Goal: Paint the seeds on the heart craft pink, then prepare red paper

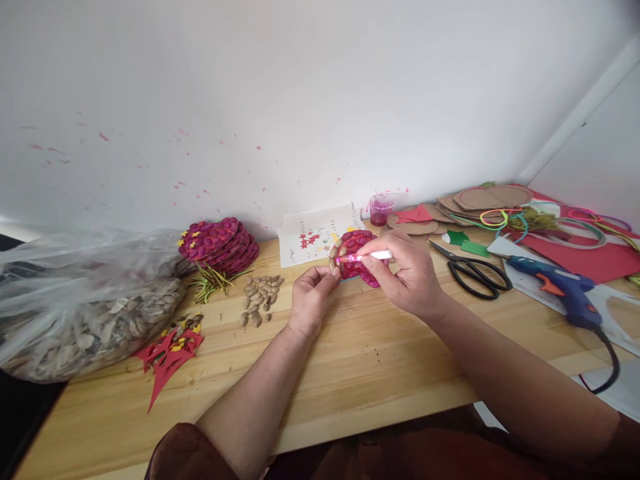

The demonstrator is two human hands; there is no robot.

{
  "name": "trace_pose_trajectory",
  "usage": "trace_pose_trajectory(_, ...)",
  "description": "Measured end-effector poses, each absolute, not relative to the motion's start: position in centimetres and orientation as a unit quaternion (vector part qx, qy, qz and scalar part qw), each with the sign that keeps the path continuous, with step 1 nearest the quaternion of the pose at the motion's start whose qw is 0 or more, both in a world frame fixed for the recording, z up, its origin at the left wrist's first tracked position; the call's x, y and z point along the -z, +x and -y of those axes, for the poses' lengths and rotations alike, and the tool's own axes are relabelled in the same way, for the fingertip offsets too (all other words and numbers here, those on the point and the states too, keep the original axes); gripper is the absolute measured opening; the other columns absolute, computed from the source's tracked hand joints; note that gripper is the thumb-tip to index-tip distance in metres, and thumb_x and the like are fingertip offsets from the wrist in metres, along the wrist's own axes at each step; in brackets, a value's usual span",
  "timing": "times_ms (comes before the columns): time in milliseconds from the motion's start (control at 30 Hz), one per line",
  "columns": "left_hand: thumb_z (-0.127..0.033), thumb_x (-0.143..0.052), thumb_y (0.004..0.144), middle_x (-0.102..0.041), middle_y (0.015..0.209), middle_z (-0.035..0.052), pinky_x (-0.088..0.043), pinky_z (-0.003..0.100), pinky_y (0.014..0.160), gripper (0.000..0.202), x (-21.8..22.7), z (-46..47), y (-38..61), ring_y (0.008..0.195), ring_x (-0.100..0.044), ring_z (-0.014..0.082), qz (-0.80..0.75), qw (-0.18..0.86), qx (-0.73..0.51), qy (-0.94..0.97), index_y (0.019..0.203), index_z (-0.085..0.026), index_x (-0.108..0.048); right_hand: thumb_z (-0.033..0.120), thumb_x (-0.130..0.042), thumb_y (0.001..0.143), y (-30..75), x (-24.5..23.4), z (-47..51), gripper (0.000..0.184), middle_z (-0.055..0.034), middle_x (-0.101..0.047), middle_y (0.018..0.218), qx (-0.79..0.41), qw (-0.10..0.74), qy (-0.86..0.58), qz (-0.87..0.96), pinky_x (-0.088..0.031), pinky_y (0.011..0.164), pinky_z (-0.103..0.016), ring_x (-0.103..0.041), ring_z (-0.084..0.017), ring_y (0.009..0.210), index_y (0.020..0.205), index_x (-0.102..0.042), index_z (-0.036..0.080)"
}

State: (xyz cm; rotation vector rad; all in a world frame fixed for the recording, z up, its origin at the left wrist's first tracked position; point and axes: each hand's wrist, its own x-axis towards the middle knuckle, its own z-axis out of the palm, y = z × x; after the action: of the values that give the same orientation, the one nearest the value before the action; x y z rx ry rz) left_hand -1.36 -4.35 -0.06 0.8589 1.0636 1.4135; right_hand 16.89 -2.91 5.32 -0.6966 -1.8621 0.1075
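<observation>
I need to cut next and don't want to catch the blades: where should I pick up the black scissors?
Take the scissors by their two handle loops, coming from the near side. They lie flat and closed on the table, blades pointing away toward the wall, loops toward you and clear of the glue gun.

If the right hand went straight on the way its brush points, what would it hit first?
Probably the red disc, which the brush tip already touches; just beyond it, the left hand.

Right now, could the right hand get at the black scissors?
Probably yes: the scissors lie on bare table beside the right hand, nothing between. But it grips a white tool, while the left hand holds the red disc.
</observation>
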Motion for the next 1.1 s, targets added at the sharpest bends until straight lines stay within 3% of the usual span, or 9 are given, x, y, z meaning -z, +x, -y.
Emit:
trace_pose_trajectory(433,-0.048,-0.093,0.063,-0.067,0.070,0.0001,-0.044,0.027,0.069,0.040,0.1,4.3,-1.5,0.066,-0.056,0.0130,-0.456,0.541,-0.596,0.381,0.072,-0.017,-0.070,0.017,-0.064,0.097,16.9,-5.2,3.0,0.007,-0.0018,-0.074,0.087,-0.006,0.517,-0.263,0.814,-0.051,0.081,-0.036,-0.063,-0.020,0.085,0.099,-0.066,0.024)
trace_pose_trajectory(767,-0.048,-0.096,0.059,-0.066,0.071,0.0000,-0.043,0.027,0.071,0.044,0.5,4.0,-1.5,0.068,-0.055,0.0123,-0.436,0.560,-0.616,0.341,0.072,-0.016,-0.070,0.019,-0.064,0.097,17.3,-5.2,3.0,0.005,-0.0023,-0.074,0.085,-0.010,0.512,-0.284,0.811,-0.050,0.080,-0.037,-0.062,-0.020,0.084,0.096,-0.066,0.023)
trace_pose_trajectory(967,-0.050,-0.100,0.049,-0.067,0.076,0.0008,-0.048,0.027,0.076,0.053,0.2,3.8,-1.5,0.075,-0.059,0.0137,-0.433,0.573,-0.635,0.282,0.072,-0.015,-0.069,0.035,-0.063,0.100,18.8,-6.0,1.2,0.013,-0.0009,-0.072,0.084,-0.118,0.584,-0.398,0.697,-0.049,0.066,-0.031,-0.064,-0.016,0.070,0.099,-0.068,0.024)
trace_pose_trajectory(1100,-0.050,-0.101,0.046,-0.067,0.076,0.0013,-0.050,0.028,0.077,0.054,-0.1,3.9,-1.3,0.076,-0.059,0.0137,-0.432,0.577,-0.638,0.269,0.071,-0.014,-0.069,0.044,-0.064,0.096,20.8,-8.6,-3.7,0.021,0.0009,-0.068,0.076,-0.088,0.598,-0.464,0.648,-0.048,0.064,-0.029,-0.061,-0.015,0.063,0.097,-0.068,0.023)
